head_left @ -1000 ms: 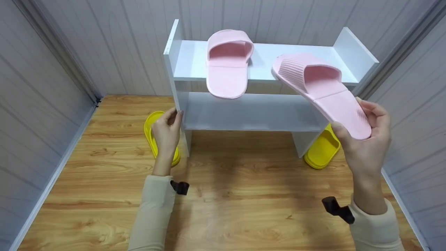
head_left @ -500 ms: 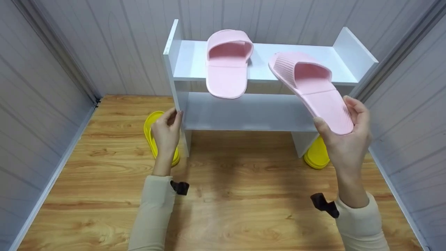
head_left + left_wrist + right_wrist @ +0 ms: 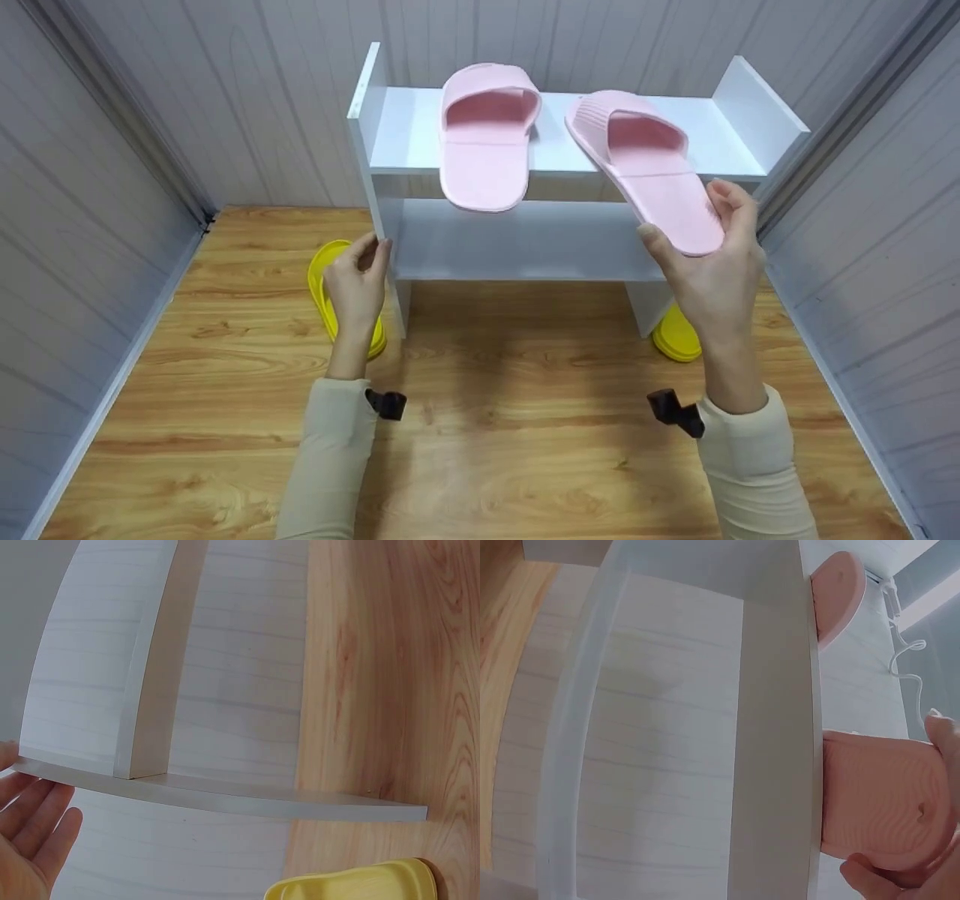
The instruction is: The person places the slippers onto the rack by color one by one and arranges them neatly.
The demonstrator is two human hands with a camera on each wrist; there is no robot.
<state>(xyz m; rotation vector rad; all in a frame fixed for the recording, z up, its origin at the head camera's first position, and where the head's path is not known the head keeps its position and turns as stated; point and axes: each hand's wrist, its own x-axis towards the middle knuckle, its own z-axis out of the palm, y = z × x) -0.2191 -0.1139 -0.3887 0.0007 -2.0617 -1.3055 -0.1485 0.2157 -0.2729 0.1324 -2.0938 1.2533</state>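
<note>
My right hand (image 3: 716, 281) grips the heel of a pink slipper (image 3: 664, 195), thumb on one side and fingers on the other. That slipper slants over the right part of the top shelf of a white rack (image 3: 517, 244), toe toward the wall. Its twin, another pink slipper (image 3: 486, 165), sits on the top shelf to the left, heel jutting past the front edge. At the rack's left side panel (image 3: 225, 800), my left hand (image 3: 356, 289) holds the front edge between thumb and fingers. In the right wrist view the held slipper's sole (image 3: 885, 795) overlaps the shelf edge.
One yellow slipper (image 3: 322, 274) lies on the wood floor (image 3: 510, 435) outside the rack's left panel, partly behind my left hand. Beside the right panel is another yellow slipper (image 3: 676, 337), partly covered by my right hand. Panelled walls (image 3: 97, 150) enclose the rack at the back and sides.
My right hand has moved left and toward the back wall with the pink slipper, which has turned a little straighter and come farther over the top shelf. The left hand keeps its place.
</note>
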